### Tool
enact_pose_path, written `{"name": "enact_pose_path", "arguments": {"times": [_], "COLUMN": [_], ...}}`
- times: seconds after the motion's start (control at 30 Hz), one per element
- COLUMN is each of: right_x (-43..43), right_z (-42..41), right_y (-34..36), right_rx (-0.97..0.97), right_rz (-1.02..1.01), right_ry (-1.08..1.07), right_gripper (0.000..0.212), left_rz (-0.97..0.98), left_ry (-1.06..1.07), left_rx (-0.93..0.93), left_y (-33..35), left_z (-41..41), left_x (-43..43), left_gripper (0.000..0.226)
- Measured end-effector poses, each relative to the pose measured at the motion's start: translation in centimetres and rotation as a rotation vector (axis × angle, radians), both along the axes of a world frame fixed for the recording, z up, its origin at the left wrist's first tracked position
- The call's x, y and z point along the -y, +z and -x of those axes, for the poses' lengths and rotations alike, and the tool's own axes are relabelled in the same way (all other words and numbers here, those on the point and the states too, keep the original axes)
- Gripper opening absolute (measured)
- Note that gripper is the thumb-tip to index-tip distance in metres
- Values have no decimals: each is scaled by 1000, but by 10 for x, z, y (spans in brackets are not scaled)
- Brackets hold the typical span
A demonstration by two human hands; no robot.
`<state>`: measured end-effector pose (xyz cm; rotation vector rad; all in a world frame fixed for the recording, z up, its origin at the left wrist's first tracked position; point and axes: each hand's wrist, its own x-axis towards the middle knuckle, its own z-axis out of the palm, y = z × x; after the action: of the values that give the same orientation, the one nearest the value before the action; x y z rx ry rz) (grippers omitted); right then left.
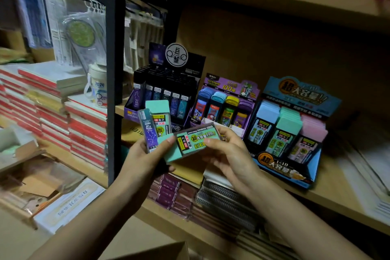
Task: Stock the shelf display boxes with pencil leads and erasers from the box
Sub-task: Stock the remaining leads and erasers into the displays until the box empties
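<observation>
1. Three lead packs are in the hands, in front of the shelf (329, 192) and not yet in any display box.
2. The left hand (145, 158) grips a purple constellation pack (148, 131) with an upright mint pack (161, 116) behind it. They are fanned apart, likely so each label can be read. Its thumb lies on the near end of a third, level mint pack (194, 141).
3. The right hand (230, 154) pinches the other end of that level mint pack between thumb and fingers, apparently to take it off the bundle alone.
4. The blue display box (299, 93) stands on the shelf just right of the hands. Its mint column (285, 126), between a blue and a pink one, matches this pack and seems to be where it goes.
5. The dark display box (129, 110) behind the hands holds similar constellation packs, so the purple pack probably belongs there.
6. A cardboard box (160, 249) shows at the bottom edge, below the arms.
</observation>
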<state>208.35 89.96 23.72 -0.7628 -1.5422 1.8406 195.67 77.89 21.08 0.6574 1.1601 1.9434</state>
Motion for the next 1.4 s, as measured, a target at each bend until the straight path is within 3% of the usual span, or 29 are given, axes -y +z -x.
{"name": "enact_pose_path", "arguments": {"times": [0.17,0.27,0.33,0.4,0.47,0.63,0.83,0.97,1.23,1.4], "right_x": [2,3,4,7,6,-7,-50,-72,-89,-88], "right_z": [-22,-31,-32,-31,-29,-45,-99,-128,-130,-129], "right_y": [-7,-3,1,2,0,7,42,50,24,19], "right_rx": [216,310,336,319,324,360,71,-37,233,235], "right_rz": [-73,-122,-200,-266,-323,-408,-491,-599,-810,-771], "right_ry": [295,455,455,399,335,231,-365,-628,-759,-779], "right_gripper": [49,34,42,40,26,6,9,11,19,21], "left_rz": [41,106,130,139,149,158,140,131,136,124], "left_ry": [31,-82,-171,-218,-225,-137,-120,-129,-136,-160], "left_rx": [5,-39,-82,-137,-165,-40,13,-3,-69,-75], "left_y": [-1,1,3,4,2,0,-4,-8,-17,-18], "left_z": [1,1,-2,-7,-14,-29,-34,-39,-37,-37], "left_x": [-3,-3,-4,-6,-8,-16,-25,-30,-33,-33], "left_gripper": [27,27,28,29,36,34,33,31,36,37]}}
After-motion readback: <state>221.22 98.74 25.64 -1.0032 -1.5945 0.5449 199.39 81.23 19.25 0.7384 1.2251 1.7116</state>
